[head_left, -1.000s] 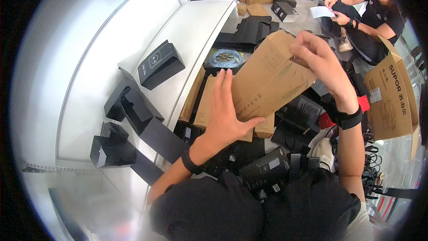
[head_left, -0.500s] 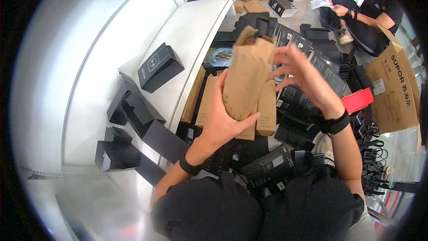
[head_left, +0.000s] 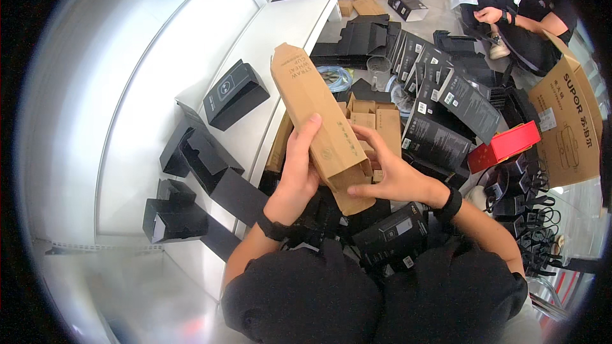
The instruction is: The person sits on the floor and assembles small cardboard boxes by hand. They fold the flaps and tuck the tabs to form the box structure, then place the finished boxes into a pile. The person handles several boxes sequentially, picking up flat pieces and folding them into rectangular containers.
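"Just beyond the black-clad knees point(head_left: 299, 293), slanting away up to the left: one long brown cardboard carton point(head_left: 326, 124)! Left hand point(head_left: 297, 169) has it gripped, thumb point(head_left: 308, 130) laid along the upper face."

"And underneath?"

"The rest of that grip curls below, mostly out of sight. Right hand point(head_left: 403, 176) is at the open near end, fingers point(head_left: 377, 143) bent beside the side edge, thumb reaching across the mouth by the flap point(head_left: 354, 206). Pinching or merely touching? I can't tell!"

"Anything inside?"

"Deep shadow, impossible to read. Brown boxes point(head_left: 387, 126) behind are half covered by that hand, and top right, a seated person point(head_left: 549, 3) is cut off at the head."
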A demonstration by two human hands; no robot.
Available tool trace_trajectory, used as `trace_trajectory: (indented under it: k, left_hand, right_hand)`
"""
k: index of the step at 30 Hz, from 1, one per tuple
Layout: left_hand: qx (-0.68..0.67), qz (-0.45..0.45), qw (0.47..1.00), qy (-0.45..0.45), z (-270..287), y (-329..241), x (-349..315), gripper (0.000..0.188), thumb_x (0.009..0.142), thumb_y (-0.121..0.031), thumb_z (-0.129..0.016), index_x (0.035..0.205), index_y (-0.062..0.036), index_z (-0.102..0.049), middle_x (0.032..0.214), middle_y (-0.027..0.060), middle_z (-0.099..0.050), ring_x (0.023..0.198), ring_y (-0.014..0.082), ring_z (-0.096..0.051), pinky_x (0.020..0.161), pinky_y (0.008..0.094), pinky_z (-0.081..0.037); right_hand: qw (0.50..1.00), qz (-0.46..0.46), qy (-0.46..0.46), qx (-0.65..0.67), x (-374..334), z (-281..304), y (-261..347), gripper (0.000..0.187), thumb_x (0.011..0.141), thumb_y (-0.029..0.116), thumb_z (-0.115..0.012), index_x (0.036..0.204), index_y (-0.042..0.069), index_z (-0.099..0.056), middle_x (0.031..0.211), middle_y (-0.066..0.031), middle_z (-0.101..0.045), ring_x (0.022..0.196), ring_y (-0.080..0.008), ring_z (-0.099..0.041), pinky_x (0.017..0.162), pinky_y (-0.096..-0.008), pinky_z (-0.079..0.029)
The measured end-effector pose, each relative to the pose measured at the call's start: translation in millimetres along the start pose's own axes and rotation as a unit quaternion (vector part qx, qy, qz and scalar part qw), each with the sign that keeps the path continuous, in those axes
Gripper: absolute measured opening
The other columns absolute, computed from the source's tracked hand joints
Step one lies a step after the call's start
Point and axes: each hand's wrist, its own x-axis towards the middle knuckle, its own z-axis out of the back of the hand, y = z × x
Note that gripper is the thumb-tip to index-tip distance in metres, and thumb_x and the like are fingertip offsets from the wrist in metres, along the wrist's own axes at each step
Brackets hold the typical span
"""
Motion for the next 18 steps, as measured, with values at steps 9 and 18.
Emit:
trace_trajectory:
  k: [9, 18]
  left_hand:
    - [-0.083, -0.001, 0.997, 0.001, -8.6, -14.8, -0.4, 0.063, 0.106, -0.046, -0.050, 0.147, 0.0017, -0.045, 0.136, 0.0215, -0.063, 0.124, 0.0335, -0.064, 0.105, 0.0494, -0.054]
    - [-0.130, 0.023, 0.991, 0.017, -2.7, -13.2, 2.9, 0.064, 0.106, -0.052, -0.045, 0.144, -0.0003, -0.049, 0.133, 0.0224, -0.065, 0.122, 0.0320, -0.066, 0.107, 0.0474, -0.053]
  right_hand:
    - [0.986, 0.080, -0.102, -0.105, 0.0, -1.4, 11.5, 0.056, 0.096, 0.008, -0.071, 0.149, 0.009, -0.052, 0.148, -0.0106, -0.051, 0.109, -0.0203, -0.063, 0.088, -0.0310, -0.056]
    - [0.984, 0.094, -0.131, -0.071, 1.0, 4.6, 21.9, 0.037, 0.101, 0.011, -0.067, 0.137, 0.005, -0.063, 0.141, -0.0108, -0.059, 0.111, -0.0183, -0.064, 0.087, -0.0298, -0.055]
